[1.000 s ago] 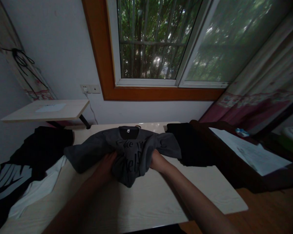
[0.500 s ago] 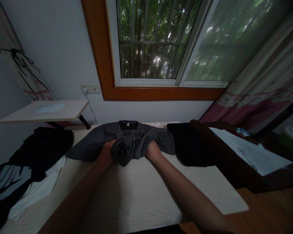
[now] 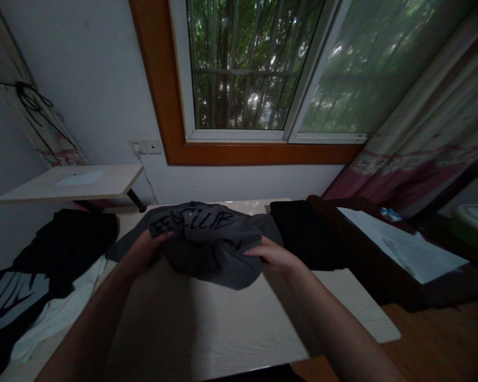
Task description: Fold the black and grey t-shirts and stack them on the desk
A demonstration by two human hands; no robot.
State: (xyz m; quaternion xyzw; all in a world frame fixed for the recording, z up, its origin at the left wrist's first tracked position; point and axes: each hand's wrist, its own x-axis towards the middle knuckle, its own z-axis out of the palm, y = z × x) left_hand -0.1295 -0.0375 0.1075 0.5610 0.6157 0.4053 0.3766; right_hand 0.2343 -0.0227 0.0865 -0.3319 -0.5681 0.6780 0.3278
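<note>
A dark grey T-shirt (image 3: 215, 244) with black lettering lies bunched across the far side of the pale table (image 3: 239, 329). My left hand (image 3: 153, 246) grips its left side, the fingertips partly hidden by cloth. On the opposite side my right hand (image 3: 271, 253) pinches the fabric, thumb on top. Between the hands the cloth bulges toward me in loose folds. The shirt's collar is covered by the folded-over part. A sleeve stretches out flat beyond my left hand.
Folded black clothing (image 3: 302, 233) lies just right of the shirt. At the left are a black garment (image 3: 67, 239) and white cloth (image 3: 51, 313). A small raised shelf (image 3: 115, 178) stands at the back left. A dark wooden piece with paper (image 3: 402, 246) borders the right.
Both hands have moved apart and brought the lower part of the T-shirt up over its collar. Other lettering now shows, and the neck label is covered.
</note>
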